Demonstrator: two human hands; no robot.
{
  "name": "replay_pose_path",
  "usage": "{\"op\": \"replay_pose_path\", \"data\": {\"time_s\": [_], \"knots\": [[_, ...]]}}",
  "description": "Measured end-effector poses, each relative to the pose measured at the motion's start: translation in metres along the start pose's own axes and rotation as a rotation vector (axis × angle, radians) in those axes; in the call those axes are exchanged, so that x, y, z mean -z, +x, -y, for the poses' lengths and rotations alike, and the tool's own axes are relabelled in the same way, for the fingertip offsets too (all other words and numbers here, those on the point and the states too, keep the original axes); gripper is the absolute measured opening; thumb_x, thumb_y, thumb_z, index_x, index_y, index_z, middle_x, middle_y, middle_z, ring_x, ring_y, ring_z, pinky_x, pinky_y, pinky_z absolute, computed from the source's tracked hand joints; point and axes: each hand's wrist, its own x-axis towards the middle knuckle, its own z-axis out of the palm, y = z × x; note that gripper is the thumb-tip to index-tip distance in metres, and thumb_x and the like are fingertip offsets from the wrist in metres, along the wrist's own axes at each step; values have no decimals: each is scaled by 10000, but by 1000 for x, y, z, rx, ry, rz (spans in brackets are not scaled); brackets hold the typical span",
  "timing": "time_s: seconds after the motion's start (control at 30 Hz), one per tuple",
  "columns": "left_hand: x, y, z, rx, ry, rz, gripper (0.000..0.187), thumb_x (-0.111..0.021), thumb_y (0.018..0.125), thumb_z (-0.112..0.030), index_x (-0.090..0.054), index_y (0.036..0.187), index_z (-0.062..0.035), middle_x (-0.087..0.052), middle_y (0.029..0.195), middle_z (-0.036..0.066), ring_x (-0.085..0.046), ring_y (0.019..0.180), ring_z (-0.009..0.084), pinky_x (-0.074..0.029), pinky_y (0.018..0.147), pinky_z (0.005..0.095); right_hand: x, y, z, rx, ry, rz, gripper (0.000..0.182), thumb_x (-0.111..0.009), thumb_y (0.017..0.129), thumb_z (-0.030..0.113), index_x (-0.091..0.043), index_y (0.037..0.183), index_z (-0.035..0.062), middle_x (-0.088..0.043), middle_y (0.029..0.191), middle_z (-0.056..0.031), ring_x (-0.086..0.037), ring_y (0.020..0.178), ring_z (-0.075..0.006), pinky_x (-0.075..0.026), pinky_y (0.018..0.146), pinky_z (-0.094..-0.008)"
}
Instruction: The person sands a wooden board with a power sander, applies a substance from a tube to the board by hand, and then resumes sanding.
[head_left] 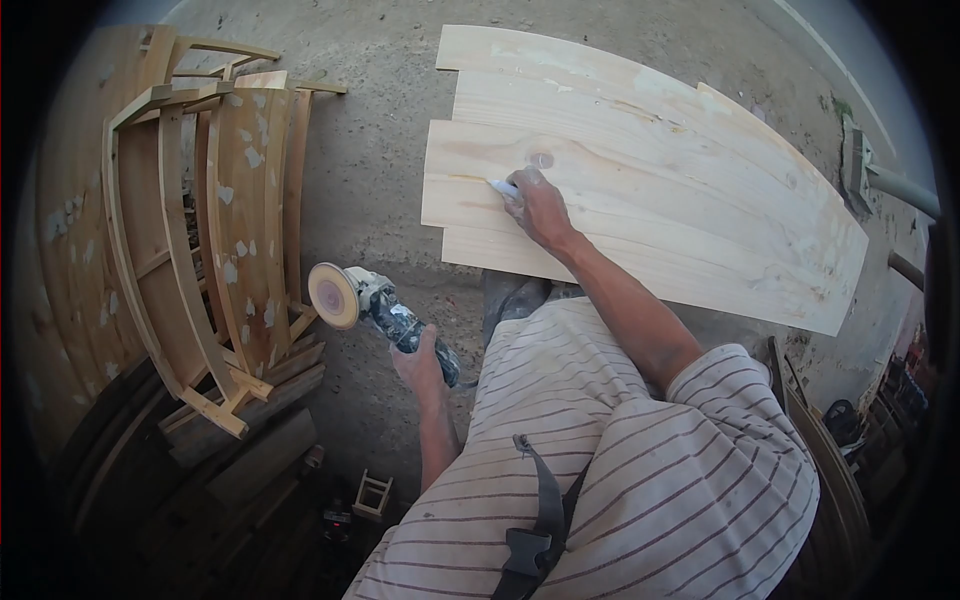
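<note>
Panel [660, 200] pale, knotted | left fingers [406, 362] wrapped round sander [390, 312] | right fingers [514, 205] pinching white piece [501, 187]

The head view looks from above and behind the left grip [420, 365] and the right grip [538, 208], facing forward and steeply down, with a wide, dark-rimmed field. The shirt [640, 470] is nearest, behind the right grip; the board [660, 185] lies under that grip, and the ground [375, 180] shows farther off, past the left grip.
</note>
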Motion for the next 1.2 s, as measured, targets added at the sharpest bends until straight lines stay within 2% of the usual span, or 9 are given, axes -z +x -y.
{"op": "replay_pose_path", "data": {"time_s": [0.43, 0.53, 0.6, 0.63, 0.73, 0.8, 1.03, 1.17, 1.2], "knots": [[-5, 19, 5, -119, 106, 140, 369, -790, 881, -122, -600, 1165, 18, -636, 975, 57, -629, 827, 170, -519, 757, 346, 27, -51, -38, -64, -51, -207, 243, -765, 878, 127, -640, 1061, 27, -627, 1024, -201, -678, 866, -423, -553, 754, -524], [-11, 21, -9, -152, 177, 220, 403, -795, 878, -119, -588, 1190, 30, -635, 1009, 70, -625, 858, 178, -517, 786, 350, 34, -70, -43, -149, 31, -337, 254, -778, 885, 147, -663, 1075, 23, -655, 985, -178, -680, 821, -373, -557, 734, -478], [-12, 24, -16, -172, 242, 274, 450, -801, 876, -115, -572, 1230, 43, -633, 1048, 84, -621, 888, 188, -515, 816, 358, 39, -88, -44, -324, 227, -418, 258, -806, 897, 161, -702, 1080, 13, -684, 909, -122, -642, 754, -233, -532, 712, -379], [-15, 26, -18, -208, 258, 302, 393, -799, 872, -123, -592, 1173, 23, -639, 1004, 66, -624, 837, 175, -516, 772, 347, 36, -101, -53, -345, 233, -449, 258, -806, 897, 161, -702, 1080, 13, -684, 909, -122, -642, 754, -233, -532, 712, -379], [-28, 28, -21, -304, 320, 378, 338, -797, 868, -128, -612, 1120, 2, -648, 957, 48, -628, 778, 162, -521, 726, 336, 46, -152, -77, -387, 475, -514, 330, -801, 921, 185, -686, 1172, 4, -737, 995, -112, -669, 784, -173, -554, 701, -333], [-39, 33, -20, -363, 365, 438, 341, -797, 867, -124, -611, 1124, 1, -651, 954, 47, -629, 768, 164, -524, 723, 335, 55, -195, -79, -523, 892, -474, 315, -786, 948, 184, -679, 1182, 4, -732, 1017, -65, -667, 825, -108, -545, 664, -279], [-53, 9, 10, -605, 377, 680, 381, -818, 871, -150, -593, 1141, -1, -645, 949, 57, -615, 818, 166, -521, 773, 341, 31, -387, -84, -499, 916, -863, 295, -745, 985, 155, -645, 1224, 15, -712, 1024, -48, -667, 887, -88, -552, 660, -251], [-31, -18, 63, -687, 435, 787, 366, -825, 867, -169, -597, 1103, -6, -644, 947, 54, -599, 800, 156, -515, 767, 341, -25, -503, -78, -448, 1060, -1101, 302, -735, 990, 150, -633, 1247, 29, -709, 1058, -54, -681, 910, -102, -566, 674, -260], [-6, 4, 67, -755, 431, 815, 360, -823, 864, -162, -601, 1100, -6, -643, 942, 53, -598, 791, 157, -512, 754, 339, -62, -524, -48, -388, 1115, -1198, 307, -733, 989, 145, -628, 1255, 32, -704, 1074, -57, -685, 922, -108, -571, 679, -265]]}}
